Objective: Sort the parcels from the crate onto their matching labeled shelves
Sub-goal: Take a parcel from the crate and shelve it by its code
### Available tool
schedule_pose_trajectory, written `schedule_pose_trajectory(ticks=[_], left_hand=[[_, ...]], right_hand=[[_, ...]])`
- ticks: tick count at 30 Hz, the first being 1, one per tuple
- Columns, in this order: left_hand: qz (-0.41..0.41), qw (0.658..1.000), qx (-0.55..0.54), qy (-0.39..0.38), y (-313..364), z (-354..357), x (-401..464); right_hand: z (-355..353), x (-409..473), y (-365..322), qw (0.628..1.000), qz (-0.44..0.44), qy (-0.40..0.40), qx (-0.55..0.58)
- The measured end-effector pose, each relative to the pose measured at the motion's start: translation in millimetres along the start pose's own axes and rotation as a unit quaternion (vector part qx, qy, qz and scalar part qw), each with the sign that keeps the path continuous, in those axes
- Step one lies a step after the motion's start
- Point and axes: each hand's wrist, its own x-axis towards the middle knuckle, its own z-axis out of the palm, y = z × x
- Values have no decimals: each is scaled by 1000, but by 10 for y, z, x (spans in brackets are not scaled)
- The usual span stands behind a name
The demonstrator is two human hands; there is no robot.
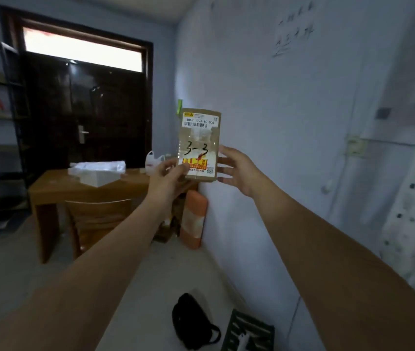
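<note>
A small cardboard parcel (199, 144) is held upright in the air at arm's length, in front of a pale blue wall (290, 110). Its face carries a white shipping label with a barcode near the top, the handwritten mark "3-3" across the middle, and a yellow-and-red sticker with a small square code at the bottom.

The left hand (167, 177) grips the parcel at its lower left corner — the thumb lies on the front face by the yellow sticker, the fingers curl behind. The right hand (237, 171) is beside the parcel's right edge with fingers straight and spread; its fingertips reach the edge, though whether they actually touch it is hard to tell. Both forearms stretch up from the bottom of the view.

Behind the parcel stands a wooden table (57, 188) with a white box (100, 177) and a crumpled white bag (154, 160) on it, and a wooden chair (97, 219) pushed in at its front. An orange roll (193, 219) leans against the wall next to the table. A dark door (87, 110) with a bright window above it fills the far wall, and dark shelves (3, 97) stand at the left. On the floor lie a black bag (192, 323) and — just to its right — a dark crate (249, 333), partly cut off by the frame.
</note>
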Motion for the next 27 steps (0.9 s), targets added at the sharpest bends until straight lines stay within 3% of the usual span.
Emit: schedule_pose_trajectory(ticks=[6, 14, 22, 27], left_hand=[[-2, 997, -16, -71, 209, 415, -252], [-38, 978, 21, -205, -116, 746, -739], [-83, 930, 43, -355, -421, 1210, -1502], [-82, 913, 11, -400, -382, 1528, -1961]], right_hand=[[-101, -582, -409, 997, -59, 55, -19], [-459, -1559, -249, 979, -28, 176, -97], [-868, -2637, -113, 949, 7, 295, -111], [-1077, -3162, -204, 932, 13, 341, -123]])
